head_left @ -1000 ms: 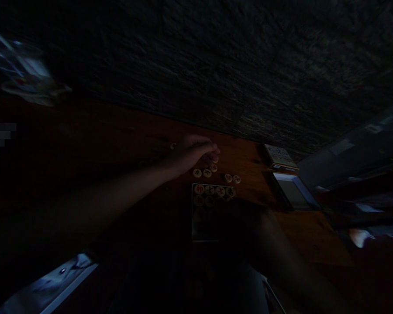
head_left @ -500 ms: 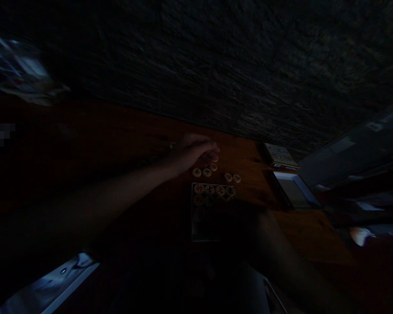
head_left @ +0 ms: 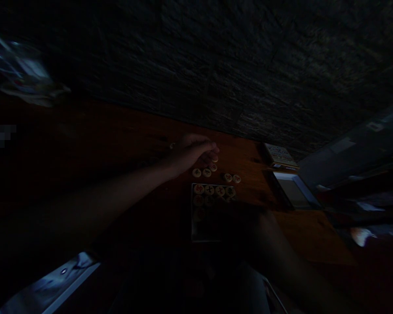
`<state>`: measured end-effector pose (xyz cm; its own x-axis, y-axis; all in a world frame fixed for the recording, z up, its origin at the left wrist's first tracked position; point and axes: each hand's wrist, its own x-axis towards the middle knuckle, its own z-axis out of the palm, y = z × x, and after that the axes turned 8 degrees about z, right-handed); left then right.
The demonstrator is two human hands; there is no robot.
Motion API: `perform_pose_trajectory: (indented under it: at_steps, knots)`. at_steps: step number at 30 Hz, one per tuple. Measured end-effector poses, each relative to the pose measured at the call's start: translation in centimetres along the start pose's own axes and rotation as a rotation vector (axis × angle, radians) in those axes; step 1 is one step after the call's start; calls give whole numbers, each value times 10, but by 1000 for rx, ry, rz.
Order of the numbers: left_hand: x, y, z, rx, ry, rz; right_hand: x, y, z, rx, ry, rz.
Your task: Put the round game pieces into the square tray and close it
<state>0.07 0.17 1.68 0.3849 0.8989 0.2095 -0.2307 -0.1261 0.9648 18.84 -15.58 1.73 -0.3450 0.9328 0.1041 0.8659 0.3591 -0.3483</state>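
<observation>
The scene is very dark. My left hand (head_left: 194, 150) reaches across a wooden table (head_left: 124, 139), fingers curled down, with a pale round game piece (head_left: 215, 159) at their tips. Several loose round game pieces (head_left: 206, 172) with red or dark characters lie just below the hand. A flat tray (head_left: 203, 226) nearer to me holds a row of the same pieces (head_left: 209, 189) along its far edge. My right hand (head_left: 245, 213) is in deep shadow by the tray's right side; its fingers cannot be made out.
A patterned box lid (head_left: 280, 156) and a white open box (head_left: 293, 192) lie at the right of the table. A dark brick wall (head_left: 216, 65) runs behind. Blurred clutter (head_left: 26, 78) sits far left; a pale object (head_left: 52, 283) lies near me at lower left.
Almost nothing differs; my left hand stays curled over the loose pieces, and the view shifts only slightly.
</observation>
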Motion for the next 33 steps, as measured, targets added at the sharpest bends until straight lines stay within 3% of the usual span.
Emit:
perform_pose_trajectory:
  at_steps: [7,14,17,20,24,27,30,33]
  knots:
    - [-1,4,-2,41,114,117,-4,1,-16,59,111,-46]
    - [22,4,-28,87,456,230,4,28,-42,158,265,190]
    - [39,5,-42,37,619,344,27,41,-49,297,267,240]
    - [52,16,-59,33,737,335,65,53,-59,389,313,237]
    - [67,50,-88,16,881,341,126,66,-67,458,410,332]
    - [79,74,-106,48,1028,412,165,72,-56,461,475,358]
    - [86,76,-112,195,1015,450,184,74,-31,449,525,359]
    - [80,57,-111,407,776,441,182,77,-8,415,488,292]
